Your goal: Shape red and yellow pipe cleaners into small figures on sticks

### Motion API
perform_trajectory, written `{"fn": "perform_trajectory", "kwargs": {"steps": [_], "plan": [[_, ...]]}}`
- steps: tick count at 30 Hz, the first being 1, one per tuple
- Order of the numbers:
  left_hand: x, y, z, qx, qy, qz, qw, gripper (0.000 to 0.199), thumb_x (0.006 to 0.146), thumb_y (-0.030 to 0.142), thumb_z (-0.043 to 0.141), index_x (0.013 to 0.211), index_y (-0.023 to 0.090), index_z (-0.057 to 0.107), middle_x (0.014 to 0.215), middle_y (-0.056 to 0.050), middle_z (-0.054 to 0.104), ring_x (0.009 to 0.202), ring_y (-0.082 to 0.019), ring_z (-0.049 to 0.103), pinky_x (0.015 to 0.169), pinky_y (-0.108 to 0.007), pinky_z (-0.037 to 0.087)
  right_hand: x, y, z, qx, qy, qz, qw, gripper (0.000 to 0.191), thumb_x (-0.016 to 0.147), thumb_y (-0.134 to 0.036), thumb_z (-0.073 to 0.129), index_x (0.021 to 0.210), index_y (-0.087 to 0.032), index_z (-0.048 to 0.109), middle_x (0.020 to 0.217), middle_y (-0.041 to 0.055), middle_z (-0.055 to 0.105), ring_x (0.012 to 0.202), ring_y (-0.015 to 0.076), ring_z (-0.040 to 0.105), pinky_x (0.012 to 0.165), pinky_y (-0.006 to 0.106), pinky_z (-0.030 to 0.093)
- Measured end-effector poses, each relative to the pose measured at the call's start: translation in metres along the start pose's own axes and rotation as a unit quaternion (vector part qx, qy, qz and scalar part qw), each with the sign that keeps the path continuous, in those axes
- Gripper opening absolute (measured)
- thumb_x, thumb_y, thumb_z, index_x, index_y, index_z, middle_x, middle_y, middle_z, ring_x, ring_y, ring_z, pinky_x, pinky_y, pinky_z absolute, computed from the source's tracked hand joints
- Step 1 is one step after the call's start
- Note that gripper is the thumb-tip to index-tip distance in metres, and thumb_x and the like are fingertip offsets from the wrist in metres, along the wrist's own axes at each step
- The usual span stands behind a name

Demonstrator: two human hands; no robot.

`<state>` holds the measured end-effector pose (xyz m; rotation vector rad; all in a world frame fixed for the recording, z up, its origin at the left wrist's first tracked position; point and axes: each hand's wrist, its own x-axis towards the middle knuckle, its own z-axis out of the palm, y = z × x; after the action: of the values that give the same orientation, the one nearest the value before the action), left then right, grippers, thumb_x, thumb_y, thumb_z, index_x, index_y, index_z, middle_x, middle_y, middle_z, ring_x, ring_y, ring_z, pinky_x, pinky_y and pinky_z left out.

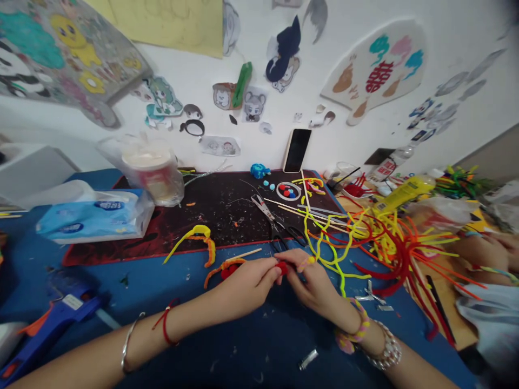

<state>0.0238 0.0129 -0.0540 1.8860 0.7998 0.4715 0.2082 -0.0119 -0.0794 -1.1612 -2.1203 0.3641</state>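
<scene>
Seen from the head-worn camera, two bare forearms are extended over a blue tabletop (243,359). A small red fuzzy tuft (281,267) is held at the centre, pinched between the fingertips of the left hand (245,286) and the right hand (314,286), with both hands drawn close together (a red string and a silver bangle are worn on the left wrist, a braided band and a chunky bracelet on the right).

A long yellow-green pipe cleaner (334,259) is laid just beside the right hand, and an orange-and-red pipe-cleaner shape (223,269) is placed just beyond the left hand. Steel scissors with black handles (270,224) are placed on a black desk mat (121,237), above the hands. A tangled heap of red, orange and yellow pipe cleaners (389,243) is spread to the right. A blue hot glue gun (60,329) is laid at the lower left, and a pack of blue tissues (89,219) is seen beyond it. Another person's hand (482,254) is seen apart, at the right edge.
</scene>
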Motion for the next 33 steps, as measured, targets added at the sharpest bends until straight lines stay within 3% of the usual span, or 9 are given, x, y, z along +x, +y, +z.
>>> {"fn": "perform_trajectory", "kwargs": {"steps": [3, 7, 12, 19, 28, 33], "plan": [[0.005, -0.007, 0.001, -0.118, -0.017, -0.028, 0.992, 0.028, 0.09, 0.032, 0.03, 0.077, 0.016, 0.049, 0.072, 0.001, 0.051, 0.065, -0.01, 0.05, 0.063, -0.022, 0.041, 0.0, -0.001, 0.001, -0.051, -0.013, -0.025, 0.998, 0.017, 0.086, -0.015, 0.043, 0.083, -0.019, 0.059, 0.071, 0.0033, 0.056, 0.066, 0.0141, 0.053, 0.06, 0.027, 0.044], [0.012, -0.012, -0.002, -0.244, -0.004, -0.06, 0.968, 0.028, 0.089, 0.037, 0.031, 0.08, 0.015, 0.046, 0.069, 0.001, 0.05, 0.053, -0.008, 0.051, 0.055, -0.022, 0.041, 0.001, 0.002, -0.003, -0.087, 0.088, 0.012, 0.992, 0.012, 0.085, -0.02, 0.051, 0.089, -0.02, 0.062, 0.072, 0.002, 0.063, 0.063, 0.0126, 0.056, 0.057, 0.024, 0.045], [0.014, -0.009, -0.003, -0.303, 0.009, -0.08, 0.95, 0.025, 0.089, 0.036, 0.033, 0.083, 0.014, 0.044, 0.064, 0.003, 0.05, 0.048, -0.008, 0.052, 0.052, -0.022, 0.04, -0.001, -0.002, -0.005, -0.11, 0.176, 0.015, 0.978, 0.013, 0.085, -0.017, 0.05, 0.092, -0.021, 0.06, 0.075, 0.0017, 0.067, 0.063, 0.0126, 0.06, 0.058, 0.024, 0.046], [0.011, -0.007, 0.006, -0.314, 0.003, -0.079, 0.946, 0.026, 0.09, 0.038, 0.033, 0.077, 0.016, 0.04, 0.061, 0.004, 0.05, 0.045, -0.007, 0.052, 0.05, -0.02, 0.039, -0.004, -0.01, -0.002, -0.191, 0.152, -0.02, 0.97, 0.018, 0.086, -0.021, 0.047, 0.092, -0.018, 0.064, 0.05, -0.002, 0.052, 0.043, 0.0092, 0.047, 0.043, 0.022, 0.035], [0.006, 0.002, 0.011, -0.318, 0.01, -0.072, 0.945, 0.026, 0.09, 0.036, 0.032, 0.076, 0.015, 0.04, 0.065, 0.003, 0.05, 0.047, -0.007, 0.053, 0.053, -0.021, 0.039, -0.01, -0.005, -0.003, -0.3, 0.155, -0.103, 0.936, 0.015, 0.08, -0.016, 0.058, 0.094, -0.019, 0.065, 0.047, -0.0033, 0.052, 0.042, 0.0094, 0.044, 0.044, 0.025, 0.031], [0.005, 0.003, 0.014, -0.351, 0.006, -0.077, 0.933, 0.021, 0.089, 0.032, 0.033, 0.08, 0.015, 0.042, 0.073, 0.002, 0.05, 0.05, -0.007, 0.054, 0.056, -0.023, 0.041, -0.01, -0.008, -0.002, -0.29, 0.168, -0.092, 0.937, 0.014, 0.08, -0.018, 0.058, 0.092, -0.02, 0.064, 0.045, -0.004, 0.05, 0.041, 0.0092, 0.044, 0.043, 0.024, 0.031]]}}
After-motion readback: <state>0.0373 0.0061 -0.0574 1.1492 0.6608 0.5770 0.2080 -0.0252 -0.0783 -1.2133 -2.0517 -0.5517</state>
